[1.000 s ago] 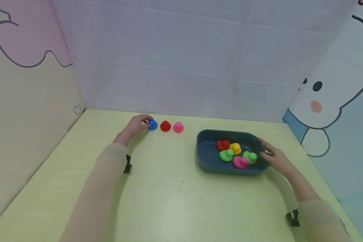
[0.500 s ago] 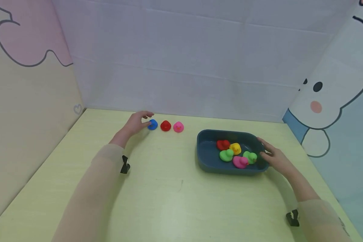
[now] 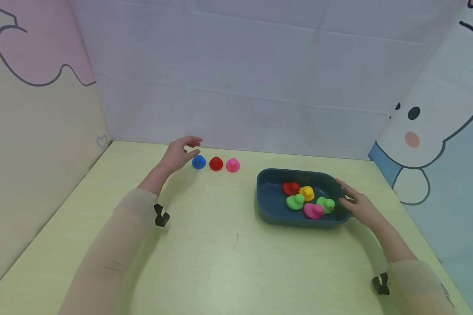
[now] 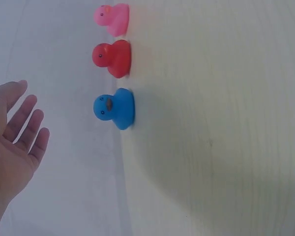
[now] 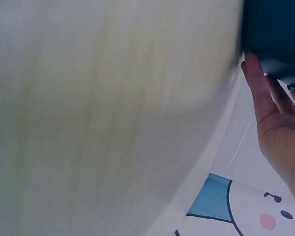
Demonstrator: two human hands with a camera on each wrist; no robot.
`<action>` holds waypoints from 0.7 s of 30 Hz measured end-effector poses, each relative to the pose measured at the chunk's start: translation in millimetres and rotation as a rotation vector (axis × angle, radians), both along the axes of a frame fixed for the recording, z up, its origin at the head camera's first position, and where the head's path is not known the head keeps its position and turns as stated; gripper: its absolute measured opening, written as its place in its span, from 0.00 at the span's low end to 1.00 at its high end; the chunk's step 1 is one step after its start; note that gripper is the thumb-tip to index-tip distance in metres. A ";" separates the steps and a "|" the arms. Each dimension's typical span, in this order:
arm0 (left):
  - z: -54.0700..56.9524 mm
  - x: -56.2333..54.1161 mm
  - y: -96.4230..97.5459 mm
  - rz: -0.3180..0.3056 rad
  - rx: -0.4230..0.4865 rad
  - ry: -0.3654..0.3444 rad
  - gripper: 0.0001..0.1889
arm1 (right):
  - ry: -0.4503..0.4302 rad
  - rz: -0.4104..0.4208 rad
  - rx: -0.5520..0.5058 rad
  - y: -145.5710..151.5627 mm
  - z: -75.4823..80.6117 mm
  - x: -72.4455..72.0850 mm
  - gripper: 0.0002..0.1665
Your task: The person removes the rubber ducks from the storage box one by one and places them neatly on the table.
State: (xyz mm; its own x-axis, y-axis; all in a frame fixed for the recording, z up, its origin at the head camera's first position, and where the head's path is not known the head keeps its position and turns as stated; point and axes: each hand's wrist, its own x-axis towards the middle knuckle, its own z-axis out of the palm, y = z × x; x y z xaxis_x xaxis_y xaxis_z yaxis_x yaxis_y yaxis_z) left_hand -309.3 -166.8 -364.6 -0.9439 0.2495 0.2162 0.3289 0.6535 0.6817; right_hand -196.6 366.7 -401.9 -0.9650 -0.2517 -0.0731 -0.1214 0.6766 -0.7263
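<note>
Three rubber ducks stand in a row by the back wall: a blue duck (image 3: 199, 162), a red duck (image 3: 216, 163) and a pink duck (image 3: 233, 165). My left hand (image 3: 177, 154) hovers just left of and above the blue duck, fingers spread apart and holding nothing. In the left wrist view, a gap shows between the left hand (image 4: 14, 142) and the blue duck (image 4: 115, 108). My right hand (image 3: 360, 208) rests against the right end of a dark blue bin (image 3: 270, 213). Its fairly straight fingers (image 5: 258, 88) touch the bin's outer wall in the right wrist view.
Inside the bin lie a red duck (image 3: 290, 188), a yellow duck (image 3: 307, 193), two green ducks (image 3: 294, 202) and a magenta duck (image 3: 313, 211). A pale fabric wall (image 3: 236, 87) bounds the table (image 3: 220, 262) at the back, with printed panels at both sides.
My left hand has let go of the blue duck and lifted up and slightly away, its fingers spreading. The blue duck stays in the row. The right hand and the bin have not moved.
</note>
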 end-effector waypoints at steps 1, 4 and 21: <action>1.6 0.5 1.3 0.005 0.011 0.005 0.21 | -0.004 -0.001 -0.001 -0.1 0.0 0.0 0.37; 6.7 3.6 5.9 0.019 0.051 0.006 0.22 | -0.006 -0.004 0.002 -0.3 0.1 0.2 0.37; 34.5 32.9 45.8 0.044 0.253 0.032 0.22 | -0.012 -0.009 0.013 -1.0 1.6 0.4 0.37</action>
